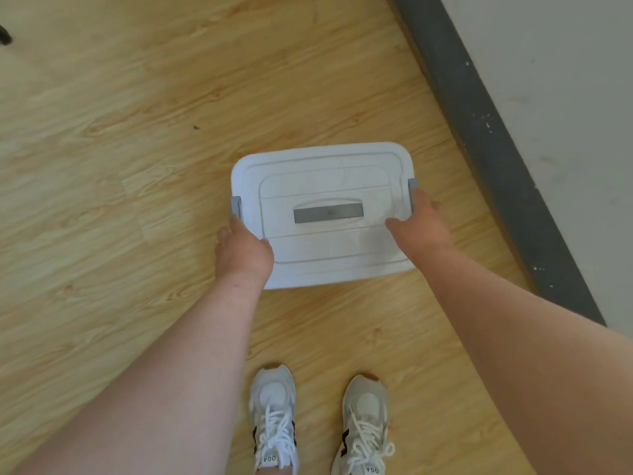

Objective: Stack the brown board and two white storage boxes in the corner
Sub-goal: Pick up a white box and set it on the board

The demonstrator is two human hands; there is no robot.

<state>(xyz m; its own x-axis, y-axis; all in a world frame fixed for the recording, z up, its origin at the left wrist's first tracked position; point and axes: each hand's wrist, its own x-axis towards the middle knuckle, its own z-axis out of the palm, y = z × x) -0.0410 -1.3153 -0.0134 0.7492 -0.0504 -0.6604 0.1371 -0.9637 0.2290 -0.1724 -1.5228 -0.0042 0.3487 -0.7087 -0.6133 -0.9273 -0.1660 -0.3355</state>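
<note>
Fingers point(236, 222) at both short ends of white storage box point(322, 214), long axis left-right

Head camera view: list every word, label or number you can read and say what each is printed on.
"QGA" as it appears from above, likely upside down: tongue of the left sneaker.
"QGA" in the same way: tongue of the right sneaker.
Grey plate on the white storage box lid: no text legible.
</note>
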